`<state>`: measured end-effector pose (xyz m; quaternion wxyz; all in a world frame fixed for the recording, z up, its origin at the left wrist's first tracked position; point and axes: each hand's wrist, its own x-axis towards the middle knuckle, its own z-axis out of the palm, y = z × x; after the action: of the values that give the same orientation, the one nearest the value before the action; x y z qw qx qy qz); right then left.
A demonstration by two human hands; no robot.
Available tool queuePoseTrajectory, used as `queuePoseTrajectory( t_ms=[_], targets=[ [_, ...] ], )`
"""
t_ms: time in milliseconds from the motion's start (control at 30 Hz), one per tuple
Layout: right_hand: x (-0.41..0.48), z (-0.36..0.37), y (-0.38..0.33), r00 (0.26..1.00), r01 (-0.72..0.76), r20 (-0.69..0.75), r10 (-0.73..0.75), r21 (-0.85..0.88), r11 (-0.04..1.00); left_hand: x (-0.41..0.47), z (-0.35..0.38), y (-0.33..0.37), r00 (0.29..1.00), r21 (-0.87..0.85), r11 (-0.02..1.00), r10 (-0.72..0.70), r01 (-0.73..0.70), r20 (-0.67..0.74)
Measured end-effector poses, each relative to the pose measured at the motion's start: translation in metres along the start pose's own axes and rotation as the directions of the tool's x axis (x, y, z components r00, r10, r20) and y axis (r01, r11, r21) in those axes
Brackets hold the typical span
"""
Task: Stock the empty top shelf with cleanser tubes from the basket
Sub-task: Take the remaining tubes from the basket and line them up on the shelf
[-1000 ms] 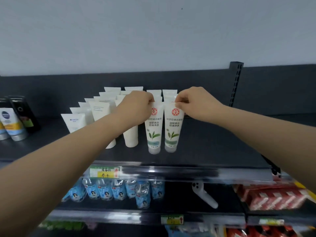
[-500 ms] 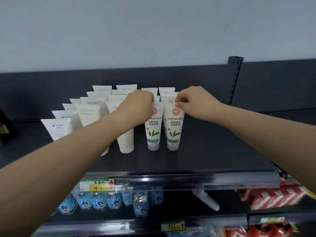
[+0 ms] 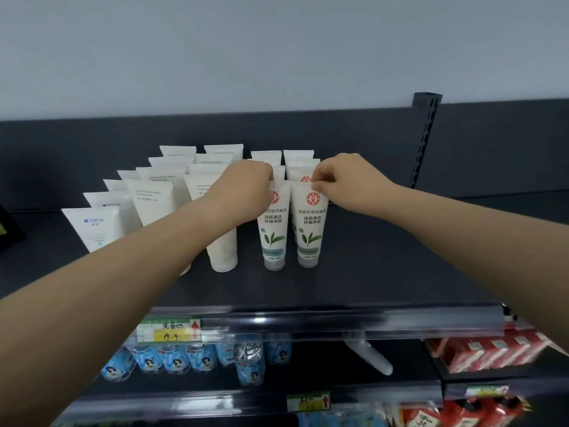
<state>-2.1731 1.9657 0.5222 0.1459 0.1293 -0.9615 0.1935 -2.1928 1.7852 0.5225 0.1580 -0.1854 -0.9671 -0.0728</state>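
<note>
On the dark top shelf (image 3: pixel 385 272) stand rows of white cleanser tubes, cap down. Two green-leaf tubes stand at the front of the right rows. My left hand (image 3: pixel 243 189) pinches the top edge of the left green-leaf tube (image 3: pixel 274 229). The top of the right green-leaf tube (image 3: pixel 309 228) is pinched by my right hand (image 3: pixel 341 180). More of the same tubes (image 3: pixel 297 158) stand behind them. Plain white tubes (image 3: pixel 154 201) fill the rows to the left, partly hidden by my left forearm. No basket is in view.
A dark upright post (image 3: pixel 423 140) rises at the shelf's back right. A yellow and green price tag (image 3: pixel 169 331) sits on the shelf's front rail. Below are blue pouches (image 3: pixel 172 359), a white bracket (image 3: pixel 369 355) and red packs (image 3: pixel 480 352). The shelf's right half is bare.
Both hands keep their pinch on the two front tubes, which stay in place. The camera has shifted, so the shelf contents sit a little further left and lower in view.
</note>
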Motion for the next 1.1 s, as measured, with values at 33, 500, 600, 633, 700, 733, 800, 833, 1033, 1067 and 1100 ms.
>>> queuePoseTrajectory(
  t_ms=[33, 500, 600, 633, 700, 733, 800, 833, 1033, 1067, 1100],
  targets=[
    [0.0, 0.0, 0.0, 1.0, -0.001, 0.003, 0.001, 0.002, 1.0, 0.0, 0.0, -0.001, 1.0, 0.002, 1.0, 0.0, 0.0, 0.004],
    [0.003, -0.002, 0.002, 0.998, -0.015, 0.062, 0.013, 0.03, 0.999, -0.004, -0.004, -0.004, 0.999, 0.031, 0.999, 0.037, -0.038, 0.036],
    [0.005, -0.002, 0.002, 0.998, -0.018, 0.062, 0.015, 0.037, 0.999, -0.004, -0.007, -0.004, 0.997, 0.053, 0.996, 0.071, -0.072, 0.028],
    [0.006, -0.002, 0.002, 0.998, -0.018, 0.061, 0.016, 0.04, 0.999, -0.004, -0.008, -0.005, 0.997, 0.057, 0.996, 0.074, -0.075, 0.027],
    [0.006, -0.002, 0.0, 0.998, -0.02, 0.064, 0.017, 0.049, 0.999, -0.004, -0.009, -0.006, 0.997, 0.049, 0.996, 0.077, -0.078, 0.029],
    [0.007, -0.003, 0.0, 0.998, -0.021, 0.065, 0.018, 0.049, 0.999, -0.004, -0.009, -0.007, 0.996, 0.041, 0.996, 0.084, -0.085, 0.033],
    [0.007, -0.004, -0.002, 0.998, -0.027, 0.065, 0.024, 0.046, 0.999, -0.004, -0.011, -0.007, 0.994, 0.018, 0.995, 0.1, -0.101, 0.048],
    [0.008, -0.005, -0.003, 0.997, -0.031, 0.065, 0.029, 0.043, 0.999, -0.004, -0.012, -0.007, 0.993, 0.008, 0.994, 0.106, -0.107, 0.058],
    [0.011, -0.011, -0.009, 0.998, -0.047, 0.042, 0.047, 0.0, 0.999, 0.0, -0.019, -0.011, 0.984, -0.027, 0.986, 0.167, -0.166, 0.061],
    [0.012, -0.012, -0.01, 0.998, -0.052, 0.039, 0.052, -0.003, 0.999, 0.002, -0.02, -0.012, 0.983, -0.034, 0.984, 0.176, -0.175, 0.053],
    [0.013, -0.013, -0.011, 0.998, -0.057, 0.037, 0.057, -0.002, 0.998, 0.004, -0.021, -0.014, 0.981, -0.043, 0.982, 0.187, -0.185, 0.049]
  ],
)
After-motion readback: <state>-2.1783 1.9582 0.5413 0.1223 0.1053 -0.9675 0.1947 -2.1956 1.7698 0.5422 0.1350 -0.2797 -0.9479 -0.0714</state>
